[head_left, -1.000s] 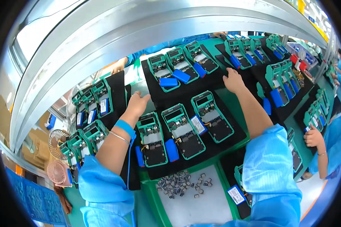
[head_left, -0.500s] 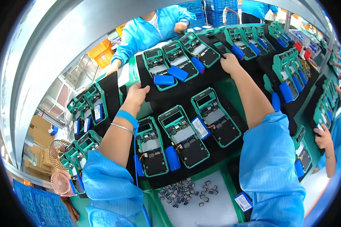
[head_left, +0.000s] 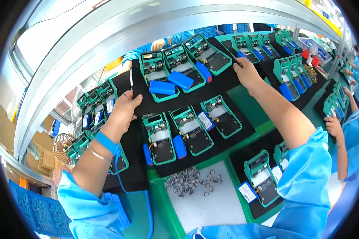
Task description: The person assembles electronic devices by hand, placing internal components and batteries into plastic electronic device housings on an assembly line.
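Note:
A black tray (head_left: 211, 83) is held between my two hands at the far side of the bench. My left hand (head_left: 124, 109) is closed on its left edge, and my right hand (head_left: 247, 73) pinches its right edge. Three green device housings (head_left: 173, 65) lie on this tray, with blue battery packs (head_left: 180, 81) resting on or beside them. Nearer to me, a second black tray (head_left: 243, 126) carries three more open green housings (head_left: 193, 133) with blue batteries (head_left: 180, 146). A blue wrist strap with a cord circles my left wrist.
Small metal parts (head_left: 191, 181) lie heaped on a white sheet (head_left: 207, 209) in front of me. More trays of housings (head_left: 261, 175) stand left and right. A metal frame (head_left: 147, 30) crosses overhead. Co-workers' hands (head_left: 158, 44) show at the far side and at right.
My view has shifted. The held tray looks larger and nearer, with my hands still on its edges. The far co-worker's body has mostly passed behind the overhead frame. More housings show at lower right.

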Available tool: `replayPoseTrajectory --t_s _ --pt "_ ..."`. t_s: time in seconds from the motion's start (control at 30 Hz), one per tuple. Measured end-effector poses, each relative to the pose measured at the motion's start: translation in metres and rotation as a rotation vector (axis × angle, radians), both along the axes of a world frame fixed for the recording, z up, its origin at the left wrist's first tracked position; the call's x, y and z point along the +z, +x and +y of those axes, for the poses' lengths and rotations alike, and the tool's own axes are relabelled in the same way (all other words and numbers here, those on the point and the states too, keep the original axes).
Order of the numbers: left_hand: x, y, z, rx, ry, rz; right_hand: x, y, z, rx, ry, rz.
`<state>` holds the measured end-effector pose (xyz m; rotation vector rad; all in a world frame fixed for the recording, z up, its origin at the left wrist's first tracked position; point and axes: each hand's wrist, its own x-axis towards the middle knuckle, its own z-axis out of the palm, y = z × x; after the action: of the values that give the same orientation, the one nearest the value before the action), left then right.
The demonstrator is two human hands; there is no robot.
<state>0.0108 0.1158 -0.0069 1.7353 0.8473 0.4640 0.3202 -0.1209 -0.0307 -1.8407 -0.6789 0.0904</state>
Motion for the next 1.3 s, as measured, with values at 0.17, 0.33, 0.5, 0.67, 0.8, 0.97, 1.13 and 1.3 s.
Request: replayPoseTrajectory --t_s 0.17,0.33,0.5,0.67,0.8,0.97,1.13,1.3 --pt "-0.019 -0.058 -0.053 0.005 -0.114 -0.032 -0.025 -0.055 -0.050 -0.025 0.031 -0.003" --pt "-0.062 -0.064 -0.074 0.069 -0.059 -0.038 -0.059 -0.071 -0.092 -0.077 -0.179 -0.220" --pt "-0.092 -0.074 -0.078 0.223 0.087 -0.079 -0.040 -0.238 -0.152 0.322 0.126 -0.061" --pt "-0.101 -0.070 -0.084 0.167 0.127 -0.180 -0.104 -0.322 -0.209 0.433 -0.243 -0.174" --pt "-0.091 -0.072 -0.088 0.141 0.122 -0.100 -0.110 -0.310 -0.211 0.320 -0.356 -0.330" --pt "-0.108 -0.083 -0.077 0.102 0.133 -0.227 -0.110 -0.272 -0.220 0.253 -0.382 -0.391" --pt "-0.103 -0.070 -0.088 0.093 0.133 -0.184 -0.120 -0.227 -0.259 0.120 -0.488 -0.468" --pt "-0.099 -0.074 -0.086 0.044 0.224 -0.115 -0.117 -0.193 -0.260 -0.023 -0.438 -0.453"
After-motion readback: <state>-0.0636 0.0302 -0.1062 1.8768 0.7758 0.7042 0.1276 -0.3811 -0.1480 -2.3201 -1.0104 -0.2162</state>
